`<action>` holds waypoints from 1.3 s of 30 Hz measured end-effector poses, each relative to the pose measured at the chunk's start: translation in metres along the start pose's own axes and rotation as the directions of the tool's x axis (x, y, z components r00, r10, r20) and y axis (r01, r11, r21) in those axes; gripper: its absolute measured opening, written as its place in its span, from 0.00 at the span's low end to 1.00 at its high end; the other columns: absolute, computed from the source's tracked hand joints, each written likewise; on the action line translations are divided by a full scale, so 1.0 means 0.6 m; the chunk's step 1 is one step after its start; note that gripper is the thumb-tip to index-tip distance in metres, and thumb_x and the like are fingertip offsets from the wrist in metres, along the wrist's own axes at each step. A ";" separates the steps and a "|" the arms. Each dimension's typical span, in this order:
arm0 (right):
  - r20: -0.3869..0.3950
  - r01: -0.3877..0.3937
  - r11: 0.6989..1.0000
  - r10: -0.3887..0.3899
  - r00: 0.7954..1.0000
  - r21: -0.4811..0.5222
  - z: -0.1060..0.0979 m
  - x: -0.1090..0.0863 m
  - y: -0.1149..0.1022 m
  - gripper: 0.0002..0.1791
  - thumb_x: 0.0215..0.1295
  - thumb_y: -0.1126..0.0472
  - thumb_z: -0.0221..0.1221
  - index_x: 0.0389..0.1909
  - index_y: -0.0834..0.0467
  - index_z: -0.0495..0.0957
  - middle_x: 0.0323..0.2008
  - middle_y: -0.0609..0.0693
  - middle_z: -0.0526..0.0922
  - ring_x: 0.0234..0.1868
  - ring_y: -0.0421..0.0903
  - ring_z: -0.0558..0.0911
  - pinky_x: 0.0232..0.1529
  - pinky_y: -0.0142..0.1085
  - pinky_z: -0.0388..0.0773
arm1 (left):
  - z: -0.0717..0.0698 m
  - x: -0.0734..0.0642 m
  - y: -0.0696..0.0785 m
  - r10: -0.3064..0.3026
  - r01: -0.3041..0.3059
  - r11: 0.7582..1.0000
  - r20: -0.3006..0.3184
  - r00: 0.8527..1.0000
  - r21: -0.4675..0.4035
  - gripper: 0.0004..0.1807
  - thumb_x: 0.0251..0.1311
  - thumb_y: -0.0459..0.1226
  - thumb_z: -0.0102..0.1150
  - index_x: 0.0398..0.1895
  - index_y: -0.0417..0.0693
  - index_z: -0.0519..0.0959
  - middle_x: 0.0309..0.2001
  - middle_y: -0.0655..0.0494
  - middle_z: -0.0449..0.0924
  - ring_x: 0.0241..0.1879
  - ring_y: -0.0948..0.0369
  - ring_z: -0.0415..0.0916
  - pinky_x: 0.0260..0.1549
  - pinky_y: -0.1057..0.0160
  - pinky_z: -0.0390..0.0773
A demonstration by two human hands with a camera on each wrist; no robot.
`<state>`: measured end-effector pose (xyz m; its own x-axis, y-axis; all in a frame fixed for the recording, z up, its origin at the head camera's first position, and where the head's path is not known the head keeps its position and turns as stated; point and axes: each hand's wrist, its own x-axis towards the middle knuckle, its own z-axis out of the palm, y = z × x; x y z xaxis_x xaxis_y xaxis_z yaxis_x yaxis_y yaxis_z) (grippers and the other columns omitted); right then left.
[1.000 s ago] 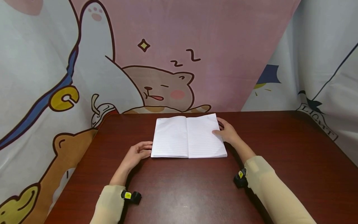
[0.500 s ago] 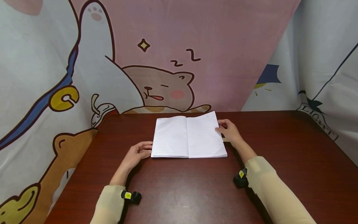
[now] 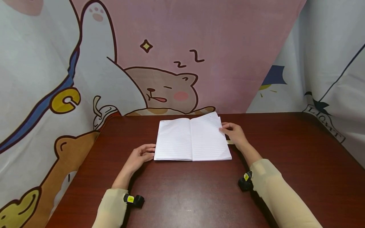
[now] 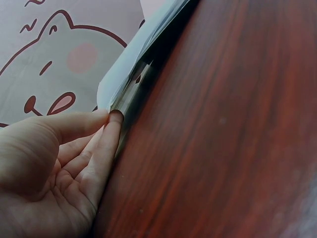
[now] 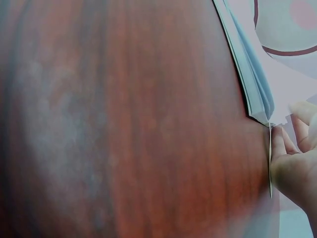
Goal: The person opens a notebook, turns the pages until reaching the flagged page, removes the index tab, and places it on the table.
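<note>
A notebook [image 3: 174, 139] lies open on the brown table, its lined pages without visible writing. At its left edge my left hand [image 3: 139, 157] pinches the notebook between thumb and fingers; the left wrist view shows the thumb [image 4: 81, 124] meeting a finger there. My right hand [image 3: 234, 134] holds the right page [image 3: 208, 136] by its outer edge, and that page's top corner stands raised, apart from the sheets beneath. Beside the right hand a narrow pale strip [image 3: 230, 142] sticks out from under the pages. Some right fingertips are hidden behind the page.
The table [image 3: 182, 193] has a glossy reddish-brown top, with its far edge just behind the notebook. A cartoon-printed cloth [image 3: 233, 63] hangs behind. Each forearm wears a black wrist camera, the left one [image 3: 134, 200] and the right one [image 3: 245, 182].
The right page's top corner has risen and shifted leftward, separating from the sheets below. My right hand has moved slightly right and down, and the pale strip has appeared. The left hand stays put.
</note>
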<state>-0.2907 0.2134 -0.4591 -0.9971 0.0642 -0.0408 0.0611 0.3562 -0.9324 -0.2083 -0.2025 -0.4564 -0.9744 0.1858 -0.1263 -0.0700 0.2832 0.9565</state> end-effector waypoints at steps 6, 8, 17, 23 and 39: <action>-0.024 -0.030 0.999 0.030 0.999 -0.021 -0.001 -0.001 0.001 0.19 0.70 0.55 0.61 0.50 0.68 0.79 0.57 0.62 0.78 0.55 0.51 0.74 0.53 0.34 0.71 | 0.000 0.000 0.000 0.003 -0.003 1.000 0.000 1.000 -0.001 0.23 0.67 0.30 0.58 0.65 0.36 0.72 0.60 0.34 0.77 0.49 0.61 0.81 0.47 0.71 0.82; -0.029 -0.038 0.999 0.037 0.999 -0.025 -0.001 -0.001 0.001 0.20 0.69 0.54 0.61 0.51 0.67 0.79 0.54 0.59 0.79 0.50 0.47 0.74 0.47 0.30 0.71 | -0.001 0.000 -0.001 0.006 -0.006 1.000 0.000 1.000 -0.002 0.23 0.67 0.29 0.58 0.66 0.35 0.72 0.60 0.33 0.77 0.49 0.62 0.81 0.46 0.72 0.82; -0.008 0.008 0.996 -0.007 1.000 0.088 -0.005 -0.005 -0.004 0.20 0.68 0.58 0.62 0.54 0.68 0.77 0.27 0.34 0.78 0.28 0.35 0.73 0.31 0.26 0.72 | -0.002 0.000 -0.004 0.008 -0.008 1.000 -0.002 1.000 -0.006 0.24 0.67 0.29 0.58 0.66 0.36 0.71 0.60 0.33 0.76 0.50 0.61 0.81 0.46 0.72 0.81; -0.030 0.011 0.994 -0.008 1.000 0.108 -0.003 -0.004 -0.004 0.13 0.67 0.59 0.64 0.43 0.65 0.76 0.22 0.34 0.77 0.27 0.36 0.73 0.30 0.26 0.73 | -0.002 -0.001 -0.002 0.007 -0.007 1.000 -0.003 1.000 -0.007 0.24 0.67 0.29 0.58 0.66 0.36 0.71 0.60 0.33 0.76 0.50 0.59 0.81 0.46 0.72 0.81; -0.075 0.006 0.994 0.002 0.997 0.105 -0.008 -0.007 -0.003 0.14 0.65 0.58 0.66 0.43 0.64 0.78 0.26 0.37 0.75 0.29 0.39 0.72 0.30 0.27 0.72 | -0.001 0.000 -0.001 0.005 -0.005 1.000 -0.004 1.000 -0.009 0.24 0.67 0.29 0.58 0.66 0.36 0.71 0.60 0.33 0.76 0.50 0.60 0.81 0.46 0.72 0.81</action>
<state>-0.2867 0.2167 -0.4555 -0.9907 0.1350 -0.0154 0.0500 0.2571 -0.9651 -0.2085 -0.2031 -0.4569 -0.9757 0.1831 -0.1203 -0.0671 0.2734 0.9596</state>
